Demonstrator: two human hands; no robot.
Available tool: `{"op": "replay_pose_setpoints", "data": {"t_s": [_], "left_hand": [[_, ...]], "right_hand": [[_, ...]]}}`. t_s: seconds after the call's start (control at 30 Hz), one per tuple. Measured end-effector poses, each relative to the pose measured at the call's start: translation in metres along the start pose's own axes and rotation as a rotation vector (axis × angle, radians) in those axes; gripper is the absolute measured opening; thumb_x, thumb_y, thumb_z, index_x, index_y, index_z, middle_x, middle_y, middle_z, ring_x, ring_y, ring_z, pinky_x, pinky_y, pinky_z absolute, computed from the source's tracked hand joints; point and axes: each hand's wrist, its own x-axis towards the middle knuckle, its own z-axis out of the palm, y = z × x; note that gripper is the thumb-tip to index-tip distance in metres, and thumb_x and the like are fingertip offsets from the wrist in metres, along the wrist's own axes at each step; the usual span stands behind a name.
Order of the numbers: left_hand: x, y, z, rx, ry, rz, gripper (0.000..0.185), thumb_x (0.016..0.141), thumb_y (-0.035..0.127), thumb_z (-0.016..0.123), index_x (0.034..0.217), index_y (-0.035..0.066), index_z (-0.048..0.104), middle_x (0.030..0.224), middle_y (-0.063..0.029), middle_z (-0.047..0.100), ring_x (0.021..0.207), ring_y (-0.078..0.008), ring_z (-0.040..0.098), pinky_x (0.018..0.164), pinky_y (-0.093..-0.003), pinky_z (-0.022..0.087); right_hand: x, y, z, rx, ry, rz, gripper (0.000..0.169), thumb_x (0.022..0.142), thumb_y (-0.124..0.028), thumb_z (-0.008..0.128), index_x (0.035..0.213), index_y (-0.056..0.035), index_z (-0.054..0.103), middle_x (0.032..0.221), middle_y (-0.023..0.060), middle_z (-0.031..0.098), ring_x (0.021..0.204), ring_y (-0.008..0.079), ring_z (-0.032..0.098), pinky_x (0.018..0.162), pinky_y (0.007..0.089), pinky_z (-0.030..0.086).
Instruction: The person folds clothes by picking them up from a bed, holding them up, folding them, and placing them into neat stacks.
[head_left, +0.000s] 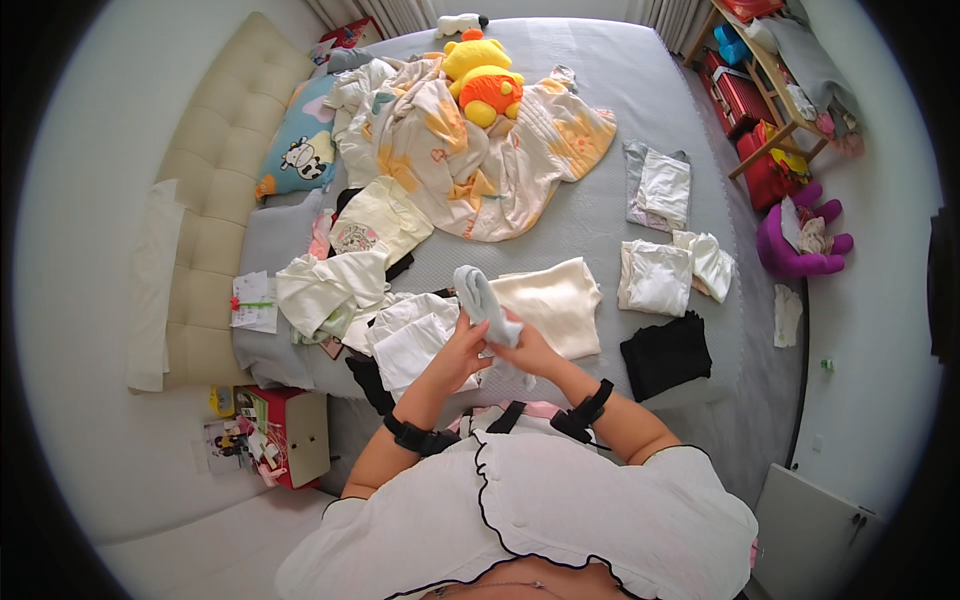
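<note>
Between my two hands, above the near side of the bed, is a light blue-grey sock-like garment (478, 294), bent over into a loop at its top. My left hand (463, 352) grips its lower left side. My right hand (535, 351) has hold of its lower right end, where the fingers are partly hidden. Just beyond my right hand lies a folded cream garment (559, 300). White clothes (412, 337) lie in a loose heap beside my left hand, partly covered by my forearm.
Folded white clothes (654, 276), another light stack (664, 184) and a folded black garment (666, 356) line the bed's right side. Rumpled clothes (330, 289) lie left. Farther back are a patterned quilt (502, 180) and a yellow plush toy (484, 71). A nightstand (307, 435) stands at lower left.
</note>
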Motion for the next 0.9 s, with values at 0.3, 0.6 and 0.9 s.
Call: {"op": "replay_pose_setpoints", "data": {"t_s": [0.3,0.6,0.9], "left_hand": [[0.004,-0.040,-0.035,-0.033,0.196,-0.197,0.048,0.096,0.032,0.048,0.133,0.002,0.042,0.121,-0.0188,0.056,0.110,-0.0269,0.058,0.093,-0.0389,0.048],[-0.015,-0.057,-0.064,0.116,0.372,-0.158,0.038,0.096,0.029,0.048,0.120,0.001,0.054,0.107,-0.0119,0.065,0.094,-0.0168,0.063,0.084,-0.0302,0.051],[0.006,-0.089,-0.104,0.154,0.367,-0.272,0.034,0.096,0.029,0.049,0.117,0.003,0.056,0.104,-0.0094,0.065,0.092,-0.0147,0.063,0.081,-0.0285,0.051]], "right_hand": [[-0.012,0.111,-0.034,0.326,0.353,0.411,0.046,0.074,-0.003,0.056,0.119,0.0024,0.053,0.108,0.0100,0.061,0.095,0.0226,0.059,0.083,0.0330,0.047],[-0.010,0.147,-0.134,0.227,0.456,0.375,0.045,0.073,-0.003,0.060,0.117,0.0020,0.054,0.109,0.0116,0.062,0.097,0.0245,0.061,0.085,0.0357,0.048],[-0.017,0.203,-0.147,-0.870,0.407,0.624,0.066,0.069,-0.016,0.068,0.132,-0.0072,0.047,0.122,0.0222,0.055,0.111,0.0375,0.054,0.093,0.0401,0.045]]}}
